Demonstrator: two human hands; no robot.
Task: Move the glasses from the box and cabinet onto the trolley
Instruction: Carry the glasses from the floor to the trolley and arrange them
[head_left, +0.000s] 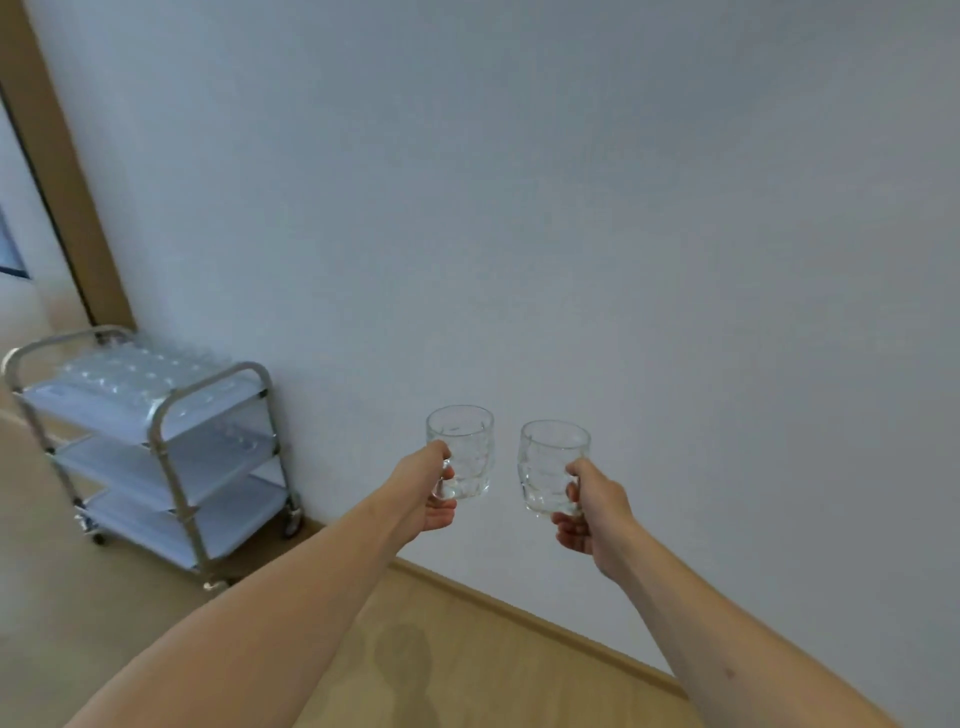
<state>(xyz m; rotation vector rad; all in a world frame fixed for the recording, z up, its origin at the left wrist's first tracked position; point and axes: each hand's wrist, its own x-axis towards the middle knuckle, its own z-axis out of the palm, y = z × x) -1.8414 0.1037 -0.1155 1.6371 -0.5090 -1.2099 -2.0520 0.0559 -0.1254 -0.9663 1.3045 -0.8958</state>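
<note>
Two glass mugs are in the air at centre frame: your left hand (434, 496) grips one mug (462, 451) by its handle, your right hand (589, 512) the other (551, 467). Many glasses already fill the trolley (156, 441) at lower left; these two are not yet there.

Open air between hands and trolley (156, 415); its top shelf crowded with glasses (130, 374), lower shelves mostly bare; wall (519, 208) just behind.
</note>
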